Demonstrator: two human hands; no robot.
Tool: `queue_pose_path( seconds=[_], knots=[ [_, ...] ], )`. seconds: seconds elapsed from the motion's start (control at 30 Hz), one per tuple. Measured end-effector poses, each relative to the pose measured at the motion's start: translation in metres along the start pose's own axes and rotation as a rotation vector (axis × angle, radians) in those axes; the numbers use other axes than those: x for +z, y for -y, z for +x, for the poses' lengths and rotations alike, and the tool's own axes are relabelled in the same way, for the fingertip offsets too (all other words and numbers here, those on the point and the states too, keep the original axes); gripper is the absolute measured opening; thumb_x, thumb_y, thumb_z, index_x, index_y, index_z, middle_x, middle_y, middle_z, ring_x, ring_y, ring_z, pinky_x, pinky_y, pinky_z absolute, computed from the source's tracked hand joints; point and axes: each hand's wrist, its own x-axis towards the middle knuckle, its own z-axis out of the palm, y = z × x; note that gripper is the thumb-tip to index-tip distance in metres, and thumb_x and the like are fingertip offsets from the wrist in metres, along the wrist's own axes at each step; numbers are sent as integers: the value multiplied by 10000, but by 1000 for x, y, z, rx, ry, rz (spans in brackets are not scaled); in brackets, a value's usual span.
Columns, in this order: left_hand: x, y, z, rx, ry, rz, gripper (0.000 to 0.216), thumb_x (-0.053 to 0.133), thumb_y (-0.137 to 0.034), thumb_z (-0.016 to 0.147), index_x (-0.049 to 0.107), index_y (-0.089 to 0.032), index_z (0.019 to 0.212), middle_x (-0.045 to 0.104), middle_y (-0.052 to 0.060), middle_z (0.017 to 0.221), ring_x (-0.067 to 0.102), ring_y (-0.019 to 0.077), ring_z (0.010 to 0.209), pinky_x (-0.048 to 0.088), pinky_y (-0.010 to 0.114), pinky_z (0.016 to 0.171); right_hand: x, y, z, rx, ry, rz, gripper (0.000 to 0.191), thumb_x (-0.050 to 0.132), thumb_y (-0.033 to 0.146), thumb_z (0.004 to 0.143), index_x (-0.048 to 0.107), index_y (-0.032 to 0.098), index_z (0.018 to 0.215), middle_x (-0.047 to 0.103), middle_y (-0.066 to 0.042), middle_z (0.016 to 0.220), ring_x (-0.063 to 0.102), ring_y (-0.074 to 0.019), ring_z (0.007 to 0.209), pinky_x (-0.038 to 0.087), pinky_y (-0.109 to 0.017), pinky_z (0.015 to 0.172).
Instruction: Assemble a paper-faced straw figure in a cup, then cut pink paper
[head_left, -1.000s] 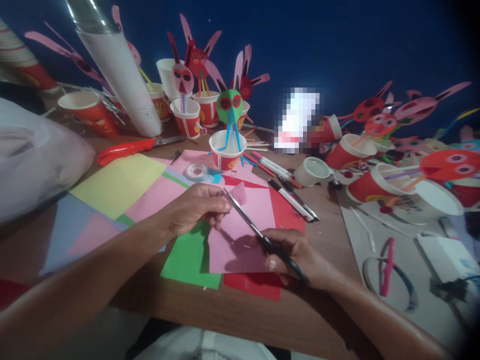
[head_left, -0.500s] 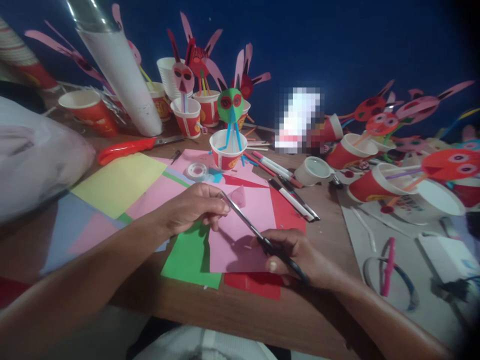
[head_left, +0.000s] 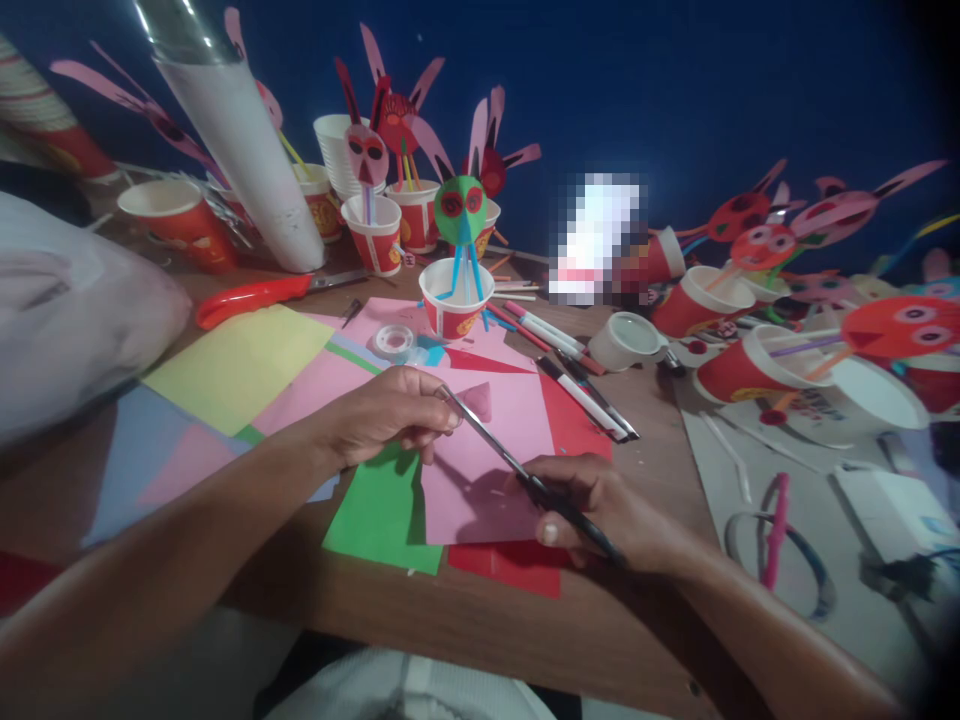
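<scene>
My right hand [head_left: 589, 505] is wrapped round the handles of black-handled scissors [head_left: 499, 447], whose blades point up and left, close together. Their tip reaches the pinched fingers of my left hand [head_left: 394, 410]. Whatever those fingers hold is too small or hidden to make out. Below both hands lies a pink paper sheet [head_left: 480, 510], with a small folded-looking pink scrap [head_left: 476, 402] on it near the blades. Green paper [head_left: 382, 520] and red paper [head_left: 510, 572] stick out from beneath the sheet.
A paper cup with a green-headed paper figure [head_left: 460, 210] stands just beyond the sheet. Tape [head_left: 394, 341], markers [head_left: 585, 400] and a small tub [head_left: 626, 340] lie around. Red-handled scissors [head_left: 255, 298] are at the left; more cups with figures [head_left: 739, 365] stand right.
The pink scrap near the blades has dropped slightly and now lies flatter on the pink sheet. The sheet has shifted slightly right. My hands and the scissors have barely moved.
</scene>
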Motion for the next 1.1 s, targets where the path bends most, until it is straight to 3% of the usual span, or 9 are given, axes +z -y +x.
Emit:
queue_pose_path(
  seconds=[0.17,0.37,0.57,0.83,1.1],
  knots=[
    [-1,0,-1,-6,6,10,127,633,-156,607,665,-82,705,558,-11,414,367,26,319,257,124,301,-1,-3,-2,7,11,7,309,716,324,741,655,139,980,504,34,671,385,-31,446,290,-147,399],
    [-1,-1,0,-14,8,13,72,640,-174,591,612,-110,602,550,-10,399,351,24,315,233,130,305,-1,-3,-3,23,2,1,326,725,319,730,660,138,993,530,20,708,391,-28,435,296,-145,386],
    [-3,0,0,-22,25,12,115,646,-178,604,651,-89,677,526,-21,383,349,24,313,238,128,309,-2,-5,-3,31,9,-19,317,721,321,738,660,148,996,518,37,665,388,-25,431,302,-137,392],
    [3,7,0,58,-2,-122,164,681,-273,703,632,-118,684,574,-23,514,512,64,419,476,190,461,4,-4,2,20,-86,57,416,737,429,693,663,139,982,522,34,644,409,-32,399,310,-142,354],
    [11,10,1,187,-119,-147,179,682,-249,737,580,-131,649,587,-35,569,547,56,481,469,158,491,8,-4,4,73,-130,88,448,731,447,688,637,131,990,504,46,585,426,-37,373,319,-136,343]
  ],
)
